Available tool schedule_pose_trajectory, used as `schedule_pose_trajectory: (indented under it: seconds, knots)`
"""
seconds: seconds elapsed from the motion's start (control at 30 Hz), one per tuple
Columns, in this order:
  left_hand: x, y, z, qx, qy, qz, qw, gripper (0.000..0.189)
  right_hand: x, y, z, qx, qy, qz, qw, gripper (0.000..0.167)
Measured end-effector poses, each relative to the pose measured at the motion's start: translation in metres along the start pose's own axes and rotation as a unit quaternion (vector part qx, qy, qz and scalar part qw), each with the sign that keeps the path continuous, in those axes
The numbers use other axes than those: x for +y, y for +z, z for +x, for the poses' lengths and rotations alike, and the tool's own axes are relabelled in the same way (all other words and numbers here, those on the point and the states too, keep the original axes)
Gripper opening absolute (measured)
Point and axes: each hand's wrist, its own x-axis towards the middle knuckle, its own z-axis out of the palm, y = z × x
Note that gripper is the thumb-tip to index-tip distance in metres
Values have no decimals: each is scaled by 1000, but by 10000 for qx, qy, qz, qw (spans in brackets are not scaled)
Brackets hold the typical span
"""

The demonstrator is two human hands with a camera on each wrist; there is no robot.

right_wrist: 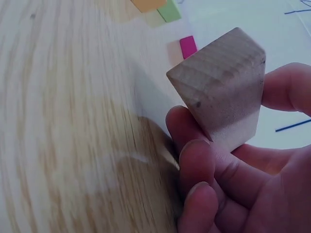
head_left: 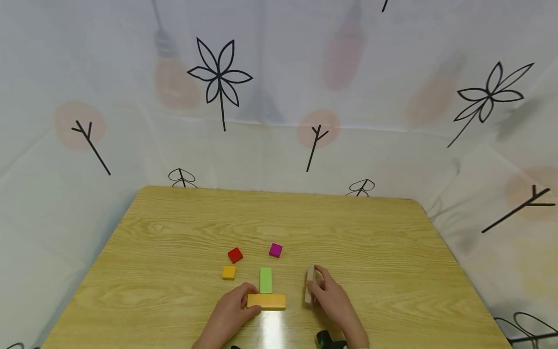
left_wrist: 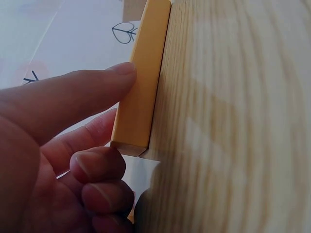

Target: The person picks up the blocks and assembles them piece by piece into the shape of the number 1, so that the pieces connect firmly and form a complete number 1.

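Observation:
An orange-yellow rectangular block (head_left: 270,302) lies crosswise on the table, long side toward the person. My left hand (head_left: 229,311) pinches its left end, thumb on the near side and a finger behind. In the left wrist view the thumb presses along the block (left_wrist: 143,73). A light green block (head_left: 266,280) stands lengthwise just behind it. To the right, my right hand (head_left: 333,296) grips a plain wooden block (head_left: 310,285) between thumb and fingers. The right wrist view shows this wooden block (right_wrist: 226,82) tilted, with the fingers beneath it.
Behind and left of the green block lie a red block (head_left: 235,255) and a small yellow block (head_left: 228,272). A magenta block (head_left: 275,250) sits farther back. The wood-grain table (head_left: 370,232) ends at a patterned white cloth (head_left: 270,145).

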Motion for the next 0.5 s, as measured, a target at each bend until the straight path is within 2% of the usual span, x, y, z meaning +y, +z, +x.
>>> schedule_pose_trajectory:
  seconds: [0.17,0.5]
  knots:
    - [0,0,0,5,-5,26,10000,32,0,2,4,-20,-1,125,9999,63]
    - [0,-1,1,-27,-3,-19,10000,31,-5,10,18,-428,-206,1024,9936,62]
